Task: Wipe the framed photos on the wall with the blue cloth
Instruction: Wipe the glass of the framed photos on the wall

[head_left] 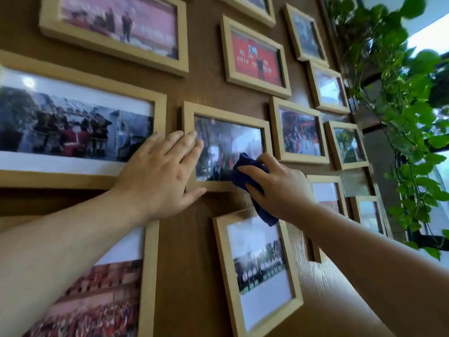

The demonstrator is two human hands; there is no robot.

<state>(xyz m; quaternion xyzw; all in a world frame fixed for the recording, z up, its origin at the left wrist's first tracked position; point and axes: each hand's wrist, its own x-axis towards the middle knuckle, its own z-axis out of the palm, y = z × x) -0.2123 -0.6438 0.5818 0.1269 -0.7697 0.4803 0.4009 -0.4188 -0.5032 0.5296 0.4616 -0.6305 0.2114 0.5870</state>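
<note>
Several light wooden framed photos hang on a brown wood wall. A small middle frame (226,113) has both hands on it. My left hand (160,171) lies flat with fingers spread over its left edge, thumb under the bottom rail. My right hand (277,188) is closed on a dark blue cloth (245,169), pressing it against the frame's lower right corner; a tail of the cloth hangs down over the top of the frame below (257,271).
A large frame (77,127) is to the left, a red photo frame (255,57) above, more small frames (300,132) to the right. A trailing green plant (401,98) hangs at the wall's right edge beside a bright window.
</note>
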